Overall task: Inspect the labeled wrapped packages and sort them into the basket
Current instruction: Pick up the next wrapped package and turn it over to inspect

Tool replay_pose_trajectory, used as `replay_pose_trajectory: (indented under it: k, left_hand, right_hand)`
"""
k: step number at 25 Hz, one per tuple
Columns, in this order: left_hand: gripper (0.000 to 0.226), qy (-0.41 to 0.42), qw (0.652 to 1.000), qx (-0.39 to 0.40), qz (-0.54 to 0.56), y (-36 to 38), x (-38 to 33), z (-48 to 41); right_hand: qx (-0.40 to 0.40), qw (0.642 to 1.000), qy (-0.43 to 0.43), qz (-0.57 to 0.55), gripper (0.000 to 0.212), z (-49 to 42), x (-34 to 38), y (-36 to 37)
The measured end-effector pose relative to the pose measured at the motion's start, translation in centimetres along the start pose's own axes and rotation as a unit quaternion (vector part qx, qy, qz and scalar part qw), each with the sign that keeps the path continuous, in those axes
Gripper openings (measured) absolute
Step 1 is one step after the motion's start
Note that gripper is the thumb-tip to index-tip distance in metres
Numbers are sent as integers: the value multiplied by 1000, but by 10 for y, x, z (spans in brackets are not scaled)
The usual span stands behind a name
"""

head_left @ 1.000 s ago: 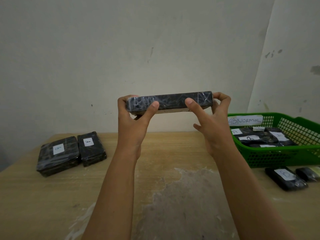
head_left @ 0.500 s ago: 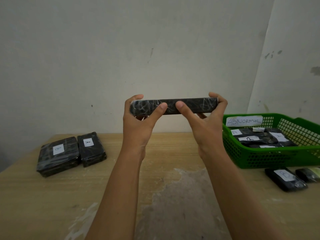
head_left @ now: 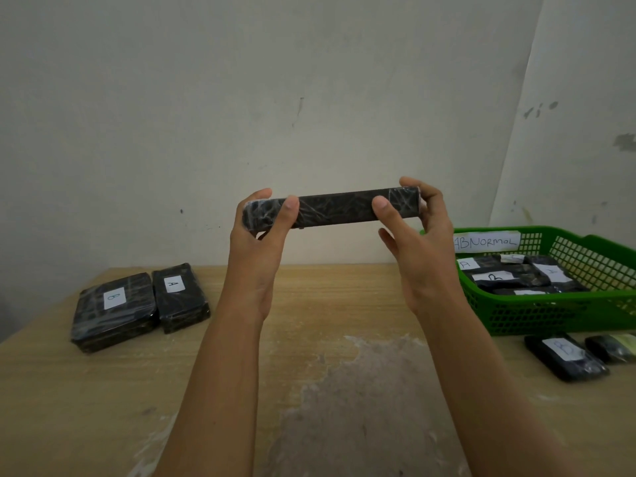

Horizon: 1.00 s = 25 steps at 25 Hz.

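Observation:
A black package wrapped in clear film [head_left: 335, 208] is held up edge-on in front of me, well above the table. My left hand [head_left: 256, 242] grips its left end, thumb on the near side. My right hand [head_left: 418, 242] grips its right end the same way. Its label is hidden. The green basket [head_left: 550, 315], tagged "ABNORMOL", stands at the right and holds several labeled black packages [head_left: 516, 277].
Two wrapped packages lie at the table's left, one labeled B [head_left: 113, 311] and one labeled A [head_left: 179, 297]. In front of the basket lie another labeled black package [head_left: 568, 358] and a smaller dark one [head_left: 611, 347]. The wooden table [head_left: 327, 390] meets a wall behind.
The package tilted from showing part of its underside to fully edge-on and shifted slightly right. My right thumb slid back toward the right end after moving inward.

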<state>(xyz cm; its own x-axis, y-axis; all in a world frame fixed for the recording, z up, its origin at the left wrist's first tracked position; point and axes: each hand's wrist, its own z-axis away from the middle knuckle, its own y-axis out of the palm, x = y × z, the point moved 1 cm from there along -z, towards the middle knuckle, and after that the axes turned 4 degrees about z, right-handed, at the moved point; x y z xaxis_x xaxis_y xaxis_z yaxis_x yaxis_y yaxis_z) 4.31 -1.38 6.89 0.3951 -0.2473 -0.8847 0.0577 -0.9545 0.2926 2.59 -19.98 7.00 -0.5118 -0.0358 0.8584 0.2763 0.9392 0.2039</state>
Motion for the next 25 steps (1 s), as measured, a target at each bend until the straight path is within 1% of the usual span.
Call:
replay_pose_trajectory:
  k: [5, 6, 8, 10, 11, 13, 14, 15, 17, 19, 22, 23, 25]
  left_hand:
    - [62, 4, 1000, 19, 13, -4, -4, 2]
    - [62, 8, 1000, 18, 14, -4, -4, 2]
    - [68, 10, 1000, 22, 10, -5, -4, 2]
    - [79, -14, 999, 21, 30, -5, -4, 1]
    - [77, -33, 998, 23, 49, -5, -5, 2]
    - [59, -65, 993, 35, 96, -5, -6, 2]
    - [51, -74, 989, 40, 118, -5, -6, 3]
    - [48, -76, 988, 42, 131, -5, -6, 2]
    - [55, -62, 988, 46, 134, -6, -3, 0]
    - [67, -39, 991, 57, 115, -5, -3, -1]
    - [80, -5, 995, 67, 79, -3, -4, 0]
    - [83, 4, 995, 73, 68, -2, -4, 1]
    - [83, 13, 995, 80, 52, 0, -4, 2]
  right_hand:
    - [22, 1000, -3, -2, 49, -1, 5, -5]
    - [27, 1000, 6, -12, 46, -1, 5, -6]
    - [30, 998, 21, -43, 32, -3, 4, -7]
    - [34, 995, 24, -86, 21, -4, 3, -9]
    - [39, 993, 22, -112, 20, -5, 3, -9]
    - [54, 987, 15, -151, 24, -6, 5, -10]
    - [60, 985, 12, -163, 31, -7, 5, -10]
    - [62, 983, 12, -174, 39, -8, 5, -11]
    - [68, 981, 29, -181, 55, -10, 4, -13]
    - [78, 987, 36, -135, 59, -10, 4, -15]
    - [67, 997, 23, -10, 56, -8, 5, -16]
    - [60, 998, 14, 25, 58, -7, 6, -16]
    - [52, 994, -2, 92, 70, -6, 6, -15]
